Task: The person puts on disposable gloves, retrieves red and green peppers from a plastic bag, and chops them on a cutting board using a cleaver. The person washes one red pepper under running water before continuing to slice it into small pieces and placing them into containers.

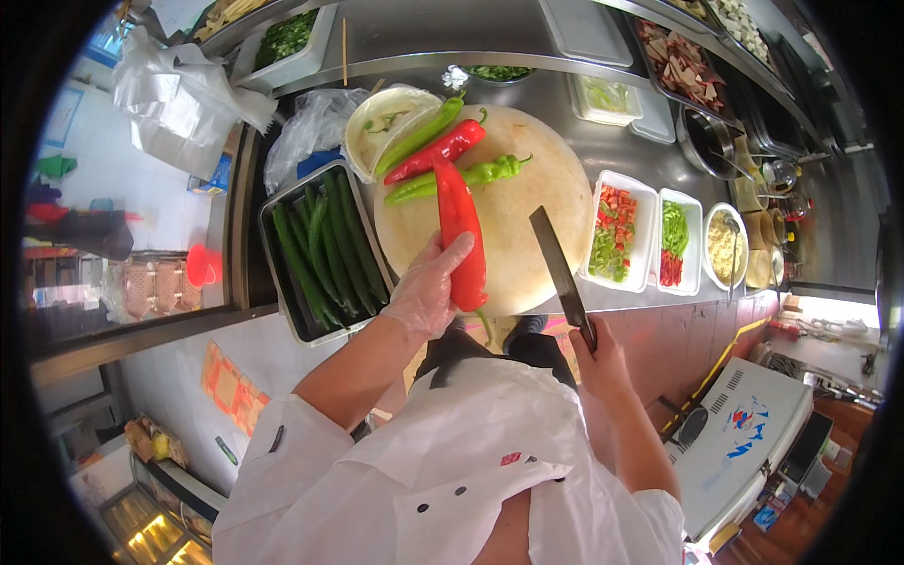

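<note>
My left hand (427,286), in a clear plastic glove, grips a long red pepper (462,240) above the near left part of a round cutting board (537,162). The pepper's green stem points down toward me. In my bare right hand (600,353) is the handle of a cleaver (560,261), its blade angled over the board's right edge. Behind the held pepper lie a second red pepper (438,152) and two green peppers, one (424,134) farther back and another (487,171) nearer. A round pale bowl (360,113) with stem scraps stands at the board's far left.
Left of the board sits a metal tray (385,265) of cucumbers (332,247). On the right stand white containers of chopped peppers (613,226) and pepper strips (674,233), then a bowl of minced pale food (724,247). A metal shelf edge (452,62) runs across the back.
</note>
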Available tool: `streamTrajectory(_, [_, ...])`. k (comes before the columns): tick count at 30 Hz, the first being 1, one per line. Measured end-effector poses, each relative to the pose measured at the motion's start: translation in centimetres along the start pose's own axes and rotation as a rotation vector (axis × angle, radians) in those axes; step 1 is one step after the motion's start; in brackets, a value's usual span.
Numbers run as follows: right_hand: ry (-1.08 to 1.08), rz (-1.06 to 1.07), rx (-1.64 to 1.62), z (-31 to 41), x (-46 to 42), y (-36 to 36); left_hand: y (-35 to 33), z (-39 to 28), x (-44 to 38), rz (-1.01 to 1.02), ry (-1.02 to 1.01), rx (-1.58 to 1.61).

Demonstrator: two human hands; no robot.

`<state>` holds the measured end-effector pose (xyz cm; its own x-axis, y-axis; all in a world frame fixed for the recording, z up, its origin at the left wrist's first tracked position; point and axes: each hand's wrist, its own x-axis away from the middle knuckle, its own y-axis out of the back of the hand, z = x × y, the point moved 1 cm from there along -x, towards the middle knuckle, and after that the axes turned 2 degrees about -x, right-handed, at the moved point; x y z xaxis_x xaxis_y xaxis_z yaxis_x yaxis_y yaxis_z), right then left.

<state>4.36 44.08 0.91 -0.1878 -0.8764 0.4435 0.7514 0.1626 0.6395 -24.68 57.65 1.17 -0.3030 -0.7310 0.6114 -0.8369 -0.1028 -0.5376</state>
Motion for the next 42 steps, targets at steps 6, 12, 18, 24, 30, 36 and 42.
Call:
streamTrajectory(6, [0.019, 0.091, -0.008, -4.5, -1.7, 0.1, -1.0, 4.5, -1.0, -0.271, -0.116, 0.034])
streamTrajectory(12, [0.072, 0.292, -0.046, -6.9, -4.3, 2.1, -0.2, 11.4, -4.1, -0.480, -0.226, 0.187])
streamTrajectory(18, [0.297, 0.296, 0.081, -7.6, -7.5, 3.8, -0.1, 12.2, -7.5, -0.721, -0.083, -0.289])
streamTrajectory(24, [0.332, 0.281, 0.083, -3.8, -8.6, 4.8, 4.2, 10.1, -8.4, -0.471, 0.243, -0.716])
streamTrajectory(30, [0.333, 0.311, 0.141, 2.7, -8.3, 4.4, 4.7, 6.0, -4.0, -0.600, -0.805, -1.790])
streamTrajectory(36, [0.360, 0.356, 0.313, 9.3, -9.6, 0.9, 8.0, 5.1, -6.4, -0.273, -1.144, -1.560])
streamTrajectory(42, [0.331, 0.431, 0.487, 13.8, -11.1, -1.9, 9.9, 6.2, -7.6, -0.286, -1.137, -1.523])
